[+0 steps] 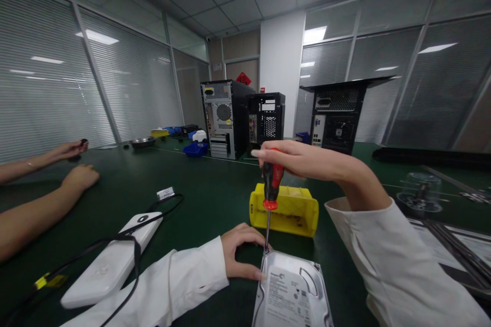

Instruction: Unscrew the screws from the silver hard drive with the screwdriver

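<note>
Right hand (301, 157) is closed around a red-and-black screwdriver (272, 181), whose shaft meets the far-left corner of the hard drive (294, 291), below and nearer than that hand. Left hand (241, 253) rests against the drive's left edge, thumb and forefinger spread apart. Such light steadying could let the drive swivel, and a tilted push could make the tip skid into the fingertips close beside it. Beyond and right of the left hand, a yellow bin (299, 193) holds dark specks too small to identify; farther beyond, leftward, a blue bin's (195, 150) contents are unclear
</note>
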`<state>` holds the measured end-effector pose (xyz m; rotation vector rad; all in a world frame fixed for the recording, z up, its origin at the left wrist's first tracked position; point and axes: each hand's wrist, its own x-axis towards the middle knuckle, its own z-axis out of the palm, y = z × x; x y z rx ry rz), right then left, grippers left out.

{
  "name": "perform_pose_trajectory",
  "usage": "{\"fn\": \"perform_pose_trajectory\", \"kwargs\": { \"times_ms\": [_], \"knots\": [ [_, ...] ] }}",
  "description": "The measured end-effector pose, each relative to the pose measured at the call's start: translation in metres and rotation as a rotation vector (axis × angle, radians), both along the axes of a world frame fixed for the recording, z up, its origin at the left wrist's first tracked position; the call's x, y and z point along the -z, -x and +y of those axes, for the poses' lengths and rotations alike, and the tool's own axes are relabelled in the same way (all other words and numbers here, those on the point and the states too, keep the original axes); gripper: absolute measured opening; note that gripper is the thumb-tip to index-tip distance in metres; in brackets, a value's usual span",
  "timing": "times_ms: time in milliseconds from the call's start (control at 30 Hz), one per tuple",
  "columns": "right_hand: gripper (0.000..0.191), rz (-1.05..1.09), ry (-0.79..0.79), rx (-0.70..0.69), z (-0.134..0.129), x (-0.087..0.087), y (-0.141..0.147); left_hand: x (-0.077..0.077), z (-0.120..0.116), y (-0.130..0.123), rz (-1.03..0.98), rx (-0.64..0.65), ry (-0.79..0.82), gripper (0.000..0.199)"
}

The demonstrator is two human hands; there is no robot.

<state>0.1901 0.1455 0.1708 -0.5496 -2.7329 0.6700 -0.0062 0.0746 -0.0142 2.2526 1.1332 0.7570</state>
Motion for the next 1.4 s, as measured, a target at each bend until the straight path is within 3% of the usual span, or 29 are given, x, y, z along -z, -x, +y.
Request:
{"fn": "perform_pose_trajectory", "kwargs": {
  "times_ms": [100,233,467,1400],
  "knots": [
    [0.050,-0.012,0.091,0.018,0.0026,0.0023,-0.0023,-0.0001,-0.0004,0.0007,-0.003,0.008,0.001,0.053],
    [0.042,-0.001,0.146,-0.082,0.0026,0.0021,0.0006,-0.0008,-0.0002,0.0014,-0.008,-0.005,0.024,0.053],
    [0.040,0.007,0.117,-0.077,-0.0031,-0.0039,0.0047,0.0009,0.0009,0.0014,-0.013,0.002,0.022,0.052],
    [0.039,0.083,0.030,-0.149,0.0028,0.0008,0.0067,0.0034,0.0018,0.0011,-0.027,-0.003,0.028,0.050]
  ]
}}
